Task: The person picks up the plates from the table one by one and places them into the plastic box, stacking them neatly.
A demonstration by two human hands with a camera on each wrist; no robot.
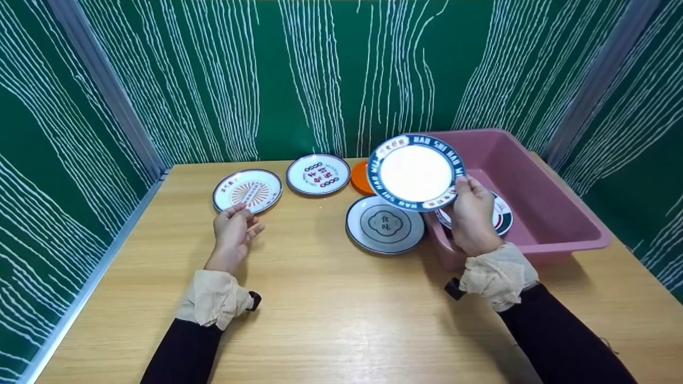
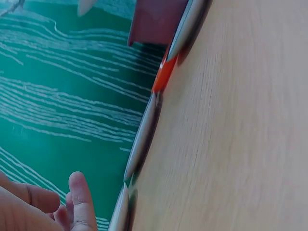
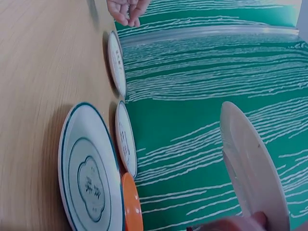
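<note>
My right hand [image 1: 475, 216] pinches the right edge of a plate [image 1: 416, 173] with a dark teal lettered rim and a white middle. It is held tilted, up off the table beside the pink tub; its white underside shows in the right wrist view. My left hand [image 1: 235, 237] holds nothing, its fingers loosely bent close by a plate [image 1: 256, 186] with an orange sunburst. A grey-white plate [image 1: 385, 226] with dark characters lies on the table below the held plate. Another white plate [image 1: 318, 175] with red characters lies at the back.
At the right stands a pink tub [image 1: 560, 246] with a patterned plate [image 1: 503, 214] inside, partly hidden by my right hand. An orange plate [image 1: 360, 178] lies behind the held plate, partly covered. Green panels [image 1: 267, 80] with white lines enclose the wooden table [image 1: 331, 320].
</note>
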